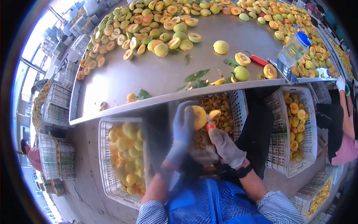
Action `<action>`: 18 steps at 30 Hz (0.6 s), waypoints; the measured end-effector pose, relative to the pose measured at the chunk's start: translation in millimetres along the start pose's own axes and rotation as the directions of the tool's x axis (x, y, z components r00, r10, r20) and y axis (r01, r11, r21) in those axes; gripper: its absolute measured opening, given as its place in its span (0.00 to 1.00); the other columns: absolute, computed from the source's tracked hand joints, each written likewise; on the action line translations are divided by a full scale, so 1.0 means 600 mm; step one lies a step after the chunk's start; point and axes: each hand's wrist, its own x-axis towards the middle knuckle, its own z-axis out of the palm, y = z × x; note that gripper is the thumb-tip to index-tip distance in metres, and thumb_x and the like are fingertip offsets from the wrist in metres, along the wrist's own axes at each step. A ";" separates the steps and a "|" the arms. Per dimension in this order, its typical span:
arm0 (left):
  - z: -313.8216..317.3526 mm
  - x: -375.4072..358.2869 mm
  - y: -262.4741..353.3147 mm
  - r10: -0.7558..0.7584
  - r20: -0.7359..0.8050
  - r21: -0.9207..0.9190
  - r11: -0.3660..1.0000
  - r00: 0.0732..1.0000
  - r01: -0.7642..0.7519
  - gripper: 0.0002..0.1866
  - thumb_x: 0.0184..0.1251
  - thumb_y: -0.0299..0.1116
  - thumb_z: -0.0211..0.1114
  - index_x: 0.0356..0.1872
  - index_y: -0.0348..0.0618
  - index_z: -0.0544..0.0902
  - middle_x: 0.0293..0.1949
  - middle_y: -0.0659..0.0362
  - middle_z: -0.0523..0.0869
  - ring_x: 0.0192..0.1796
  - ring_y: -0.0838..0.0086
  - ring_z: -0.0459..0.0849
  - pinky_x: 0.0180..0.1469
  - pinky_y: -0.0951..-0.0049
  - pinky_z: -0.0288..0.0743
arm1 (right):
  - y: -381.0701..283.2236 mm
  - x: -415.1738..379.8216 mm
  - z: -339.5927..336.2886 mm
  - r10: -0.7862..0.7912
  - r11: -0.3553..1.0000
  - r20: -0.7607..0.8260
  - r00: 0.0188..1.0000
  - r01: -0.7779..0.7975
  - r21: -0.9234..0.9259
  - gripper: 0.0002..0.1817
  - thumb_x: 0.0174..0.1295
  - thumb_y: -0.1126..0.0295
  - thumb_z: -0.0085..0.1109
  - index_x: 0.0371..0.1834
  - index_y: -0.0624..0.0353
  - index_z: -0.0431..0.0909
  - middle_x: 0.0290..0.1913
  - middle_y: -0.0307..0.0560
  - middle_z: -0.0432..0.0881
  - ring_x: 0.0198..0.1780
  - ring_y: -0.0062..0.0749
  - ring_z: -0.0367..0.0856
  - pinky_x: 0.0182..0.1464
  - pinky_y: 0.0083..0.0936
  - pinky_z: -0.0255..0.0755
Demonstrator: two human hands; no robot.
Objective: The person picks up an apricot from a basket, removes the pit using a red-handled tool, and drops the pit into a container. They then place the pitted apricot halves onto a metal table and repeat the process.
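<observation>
My left hand (182, 123), in a pale glove, is closed around a yellow peach half (199, 117) in front of the table edge. My right hand (226, 147), also gloved, grips a red-handled pitting knife (211, 130). Its metal tip points up beside the peach half. At that tip sits a small yellow-orange piece (214, 114); whether it is pit or flesh I cannot make out. Below both hands, a crate (238, 108) holds many brown peach pits (220, 102).
The metal table (141, 74) carries heaped peach halves (140, 28), leaves (197, 75), a second red-handled tool (258, 59), a phone (284, 71) and a blue-capped bottle (294, 48). Crates of peaches stand left (102, 160) and right (311, 130). A co-worker's gloved hand (341, 83) shows far right.
</observation>
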 end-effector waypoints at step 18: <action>0.025 -0.001 -0.015 -0.086 0.059 -0.104 0.990 0.995 0.092 0.18 0.77 0.42 0.49 0.54 0.38 0.75 0.47 0.57 0.81 0.48 0.77 0.77 0.53 0.75 0.72 | 0.011 0.023 0.009 -0.355 0.812 -0.177 0.918 0.209 -0.545 0.18 0.71 0.57 0.49 0.44 0.65 0.75 0.28 0.51 0.78 0.30 0.38 0.77 0.37 0.32 0.71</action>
